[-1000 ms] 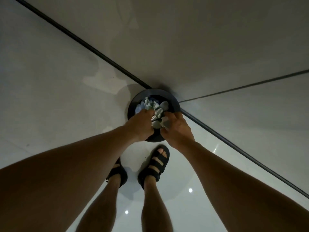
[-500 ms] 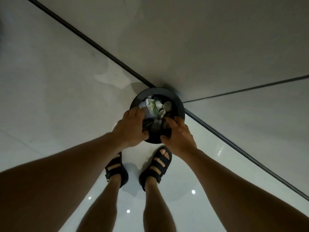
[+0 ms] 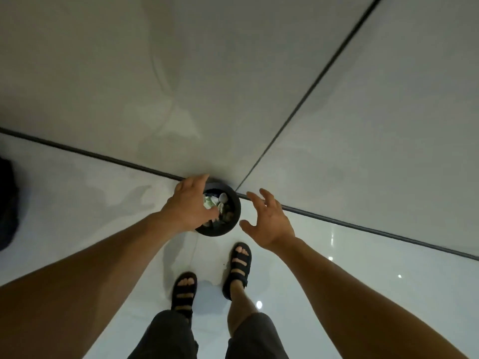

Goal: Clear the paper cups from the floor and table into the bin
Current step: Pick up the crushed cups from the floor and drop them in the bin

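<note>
Crumpled pale paper cups (image 3: 215,203) packed inside round black bin (image 3: 220,232), set on glossy white tiled floor (image 3: 103,216) against matte grey wall (image 3: 233,86). Half a second back, both hands pressed at near rim. Now right hand (image 3: 269,221) lifted clear to the right, fingers (image 3: 267,196) spread and loosely bent, gripping nothing. Left hand (image 3: 188,206) shifted over left rim, fingers (image 3: 201,181) fairly straight, pointing far, thumb by the cups; contact with rim unclear. Black strappy sandals (image 3: 239,265) on near side of bin, dark shorts (image 3: 171,332) at near edge. Thin dark joint line (image 3: 77,149) along wall base.
</note>
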Demonstrator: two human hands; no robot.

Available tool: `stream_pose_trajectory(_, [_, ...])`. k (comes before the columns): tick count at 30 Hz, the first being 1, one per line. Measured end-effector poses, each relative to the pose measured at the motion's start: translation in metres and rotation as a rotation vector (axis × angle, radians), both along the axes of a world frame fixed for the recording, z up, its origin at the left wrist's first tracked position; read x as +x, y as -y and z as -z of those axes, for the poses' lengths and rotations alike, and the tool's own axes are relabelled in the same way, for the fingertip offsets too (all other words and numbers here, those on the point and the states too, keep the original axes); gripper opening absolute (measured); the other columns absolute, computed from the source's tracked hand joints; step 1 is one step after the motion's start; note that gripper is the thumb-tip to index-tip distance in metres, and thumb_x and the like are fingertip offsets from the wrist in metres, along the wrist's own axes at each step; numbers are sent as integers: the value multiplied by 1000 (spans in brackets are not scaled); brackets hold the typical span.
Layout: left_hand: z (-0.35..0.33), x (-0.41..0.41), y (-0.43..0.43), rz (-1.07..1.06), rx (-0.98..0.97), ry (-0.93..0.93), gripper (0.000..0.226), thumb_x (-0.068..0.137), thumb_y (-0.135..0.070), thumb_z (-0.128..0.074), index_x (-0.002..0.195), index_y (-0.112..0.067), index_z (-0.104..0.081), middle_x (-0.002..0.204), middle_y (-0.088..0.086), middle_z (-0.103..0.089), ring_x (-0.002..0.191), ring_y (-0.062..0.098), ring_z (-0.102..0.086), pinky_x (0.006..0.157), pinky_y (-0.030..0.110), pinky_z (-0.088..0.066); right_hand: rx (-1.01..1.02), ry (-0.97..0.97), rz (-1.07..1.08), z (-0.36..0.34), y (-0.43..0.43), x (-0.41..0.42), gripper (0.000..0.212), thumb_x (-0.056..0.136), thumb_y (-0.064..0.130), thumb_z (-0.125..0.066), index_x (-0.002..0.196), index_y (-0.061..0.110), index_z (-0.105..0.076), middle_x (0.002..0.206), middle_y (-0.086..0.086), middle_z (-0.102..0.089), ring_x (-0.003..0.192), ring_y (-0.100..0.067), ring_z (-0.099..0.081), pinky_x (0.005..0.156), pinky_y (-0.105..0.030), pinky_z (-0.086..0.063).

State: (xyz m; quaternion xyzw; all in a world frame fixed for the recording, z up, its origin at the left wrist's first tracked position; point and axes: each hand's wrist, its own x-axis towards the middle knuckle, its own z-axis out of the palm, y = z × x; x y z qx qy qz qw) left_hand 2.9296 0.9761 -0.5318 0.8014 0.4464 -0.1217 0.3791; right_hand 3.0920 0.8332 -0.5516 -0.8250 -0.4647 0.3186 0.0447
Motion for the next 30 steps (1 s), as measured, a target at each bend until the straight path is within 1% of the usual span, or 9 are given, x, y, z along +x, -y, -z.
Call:
stream_pose_trajectory(3, [-63,5,9,136,31,1,91,82,-44,-66,151,-19,-11,157,6,-14,143,29,-13,115,41,-23,21,32,139,-59,42,-9,76,89,53,-59,152,36,-19,162,2,-6,147,-26,-18,107,-43,-39])
stream_pose_trajectory(7, [-141,33,35,320,74,20,93,81,-46,-66,152,-21,-10,156,5,-13,142,28,-14,115,40,-23,53,111,279,-130,102,-13,77,89,52,-60,152,34,-20,162,-1,-8,147,-26,-17,108,-44,-39])
stream_pose_trajectory(13, [-221,97,120,641,147,79,93,84,-48,-63,152,-21,-7,157,5,-11,143,26,-12,116,37,-20,113,204,534,-207,201,-2,77,89,52,-58,153,34,-18,162,1,-8,147,-24,-14,108,-41,-40])
stream_pose_trajectory(18, [-256,147,219,873,223,98,92,84,-48,-62,152,-21,-7,157,3,-11,143,26,-10,116,40,-20,99,260,753,-240,307,11,81,89,55,-57,154,35,-13,162,0,-7,148,-24,-11,110,-45,-38])
stream_pose_trajectory(22, [-277,189,318,1008,278,127,89,84,-48,-62,152,-21,-10,157,2,-12,144,25,-10,116,42,-21,48,266,894,-255,412,16,83,89,56,-56,154,34,-10,163,-1,-4,149,-24,-5,113,-48,-32])
stream_pose_trajectory(30, [-292,249,528,1274,305,228,84,84,-50,-60,150,-23,-16,158,-1,-13,145,22,-8,115,46,-23,24,297,1131,-275,602,26,85,88,59,-55,155,34,-8,163,-1,0,149,-24,0,115,-52,-27])
